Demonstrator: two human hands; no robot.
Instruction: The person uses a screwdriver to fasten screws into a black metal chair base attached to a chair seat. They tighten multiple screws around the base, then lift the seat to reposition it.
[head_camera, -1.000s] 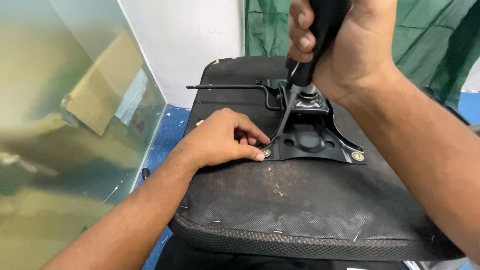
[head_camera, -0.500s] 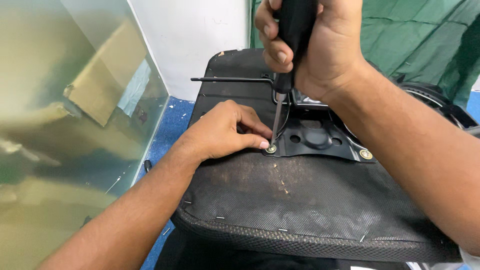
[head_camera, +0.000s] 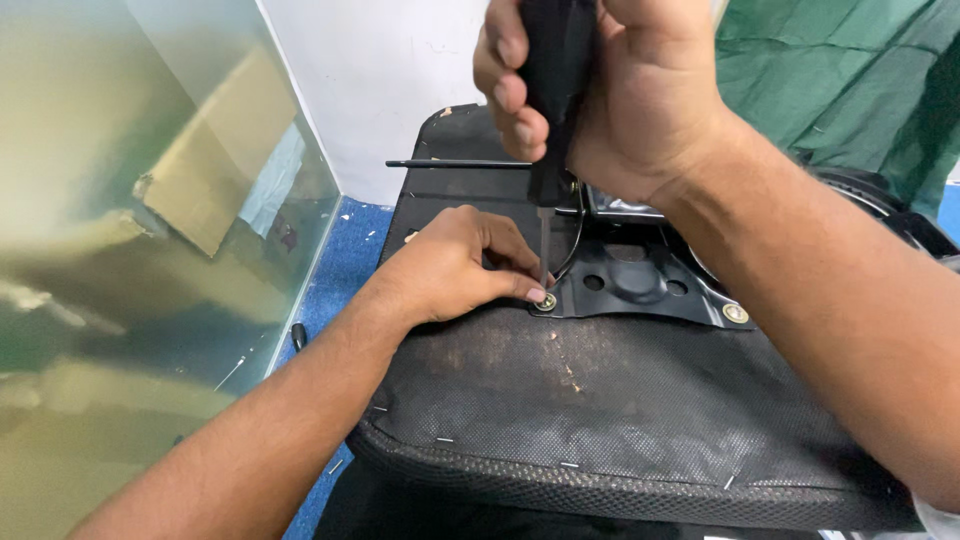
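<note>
An upturned black chair seat (head_camera: 620, 420) lies before me with a black metal mounting plate (head_camera: 640, 290) fixed on its underside. My right hand (head_camera: 600, 90) is closed around the black handle of a screwdriver (head_camera: 552, 100), held upright, its thin shaft coming down onto a brass-coloured bolt (head_camera: 546, 302) at the plate's near left corner. My left hand (head_camera: 450, 265) rests on the seat with its fingertips pinched around that bolt, steadying the tip. A second bolt (head_camera: 736, 313) sits at the plate's near right corner.
A thin black lever rod (head_camera: 455, 163) sticks out left from the mechanism. A glass panel (head_camera: 150, 250) stands close on the left, reflecting a cardboard box. Blue floor (head_camera: 345, 265) shows beside the seat, a white wall behind, and green cloth (head_camera: 850, 80) at the back right.
The view has closed in on the seat. My right hand has brought the screwdriver tip down from above the mechanism onto the near left bolt; my left hand stays pinched at that bolt.
</note>
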